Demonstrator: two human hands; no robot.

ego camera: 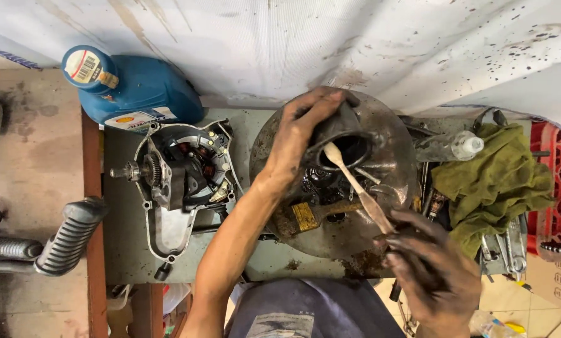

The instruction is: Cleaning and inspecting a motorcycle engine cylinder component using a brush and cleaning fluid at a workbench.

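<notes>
Right hand, nearest, pinches a pale brush into the dark cup-shaped part; left hand grips that part above the greasy pan; scrubbing seems underway; more strokes need steady holding.

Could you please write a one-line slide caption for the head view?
Left hand grips a dark cup over a greasy metal bowl while the right hand holds a brush inside it.
</notes>
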